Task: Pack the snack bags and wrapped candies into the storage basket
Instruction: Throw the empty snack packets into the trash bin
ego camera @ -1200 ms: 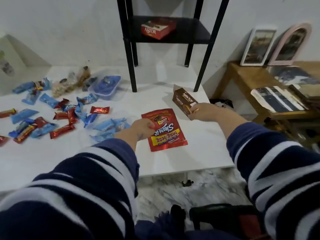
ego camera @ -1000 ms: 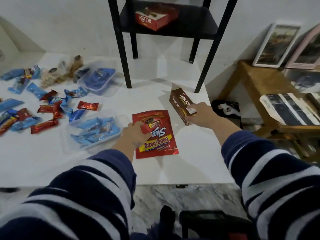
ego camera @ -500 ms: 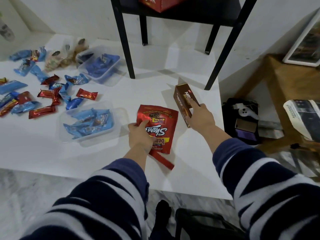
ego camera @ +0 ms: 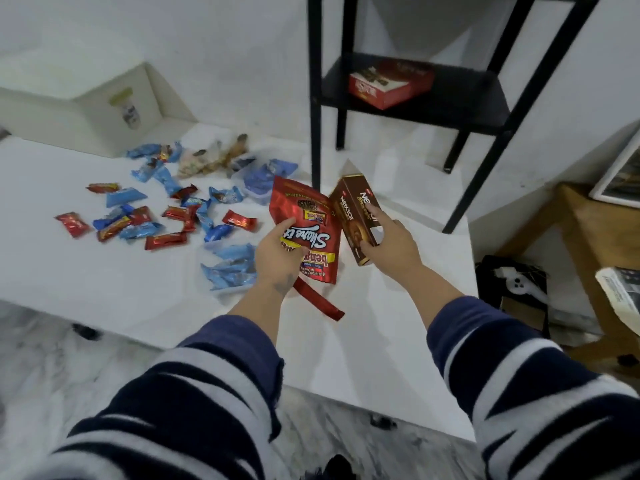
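My left hand (ego camera: 278,256) grips a red snack bag (ego camera: 304,226), lifted off the white table (ego camera: 363,341), its torn strip hanging below. My right hand (ego camera: 389,242) holds a brown Nextar box (ego camera: 356,216) tilted just right of the bag. Several red and blue wrapped candies (ego camera: 166,216) lie scattered on the table to the left. A clear tray with blue candies (ego camera: 230,268) sits beside my left hand, and another clear tray (ego camera: 263,178) lies behind the bag. No basket shows in this view.
A black metal shelf (ego camera: 415,98) stands on the table's back right, holding a red Astor box (ego camera: 389,84). A white bin (ego camera: 86,109) sits at the back left. A wooden side table (ego camera: 595,237) with picture frames and newspaper stands to the right.
Both hands lifted their items off the table: the red bag now hangs in my left hand and the brown box is raised and tilted in my right. The camera pulled back.
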Demonstrator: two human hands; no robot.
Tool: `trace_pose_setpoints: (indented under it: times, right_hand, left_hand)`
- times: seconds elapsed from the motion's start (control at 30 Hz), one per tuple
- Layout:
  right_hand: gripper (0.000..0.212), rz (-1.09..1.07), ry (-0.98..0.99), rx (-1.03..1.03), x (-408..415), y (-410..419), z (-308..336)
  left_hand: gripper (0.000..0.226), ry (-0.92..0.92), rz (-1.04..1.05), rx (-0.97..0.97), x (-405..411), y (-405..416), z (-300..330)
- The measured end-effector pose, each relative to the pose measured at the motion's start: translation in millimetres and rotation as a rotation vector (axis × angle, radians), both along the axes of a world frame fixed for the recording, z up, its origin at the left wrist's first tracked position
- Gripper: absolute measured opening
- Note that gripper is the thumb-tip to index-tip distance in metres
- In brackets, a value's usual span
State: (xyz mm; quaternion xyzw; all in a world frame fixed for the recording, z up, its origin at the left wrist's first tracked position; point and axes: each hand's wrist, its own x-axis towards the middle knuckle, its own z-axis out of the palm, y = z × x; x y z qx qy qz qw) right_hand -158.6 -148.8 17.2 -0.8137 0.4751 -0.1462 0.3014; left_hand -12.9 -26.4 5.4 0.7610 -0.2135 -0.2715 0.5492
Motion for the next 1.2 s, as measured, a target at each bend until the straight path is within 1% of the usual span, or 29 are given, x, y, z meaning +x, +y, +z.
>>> trace_pose_setpoints:
  times: [0.1, 0.23, 0.33, 0.43, 0.53, 0.63, 0.87, 0.97, 1.03, 1.2]
  right_hand:
    - [0.071, 0.082, -0.039, -0.03, 46, 24, 18]
    - [0.07, 0.203, -0.097, -0.081, 116, 69, 40]
    - [0.072, 0.304, -0.14, -0.085, 177, 118, 46]
    - [0.073, 0.415, -0.148, -0.053, 242, 182, 41]
    - [0.073, 0.523, -0.154, -0.041, 304, 248, 33]
    - [0.072, 0.633, -0.159, -0.004, 359, 315, 23]
    - [0.071, 0.872, -0.047, 0.053, 465, 448, -1]
    - [0.073, 1.0, 0.002, 0.106, 510, 496, -16]
    - [0.074, 1.074, 0.047, 0.101, 544, 524, -27]
    - [0.066, 1.202, 0.089, 0.124, 641, 580, -54]
  left_hand:
    - [0.058, -0.027, 0.099, -0.053, 39, 35, 23]
    - [0.06, -0.088, 0.232, -0.085, 101, 103, 45]
    - [0.06, -0.12, 0.319, -0.101, 148, 165, 56]
    - [0.06, -0.14, 0.448, -0.125, 197, 237, 56]
    - [0.058, -0.157, 0.565, -0.116, 241, 309, 49]
    - [0.057, -0.176, 0.673, -0.054, 273, 381, 39]
    - [0.06, -0.145, 0.949, 0.07, 335, 531, 13]
    - [0.06, -0.065, 1.063, 0.058, 357, 576, -8]
    - [0.06, -0.022, 1.136, 0.067, 375, 601, -22]
    - [0.06, 0.06, 1.337, 0.105, 436, 669, -50]
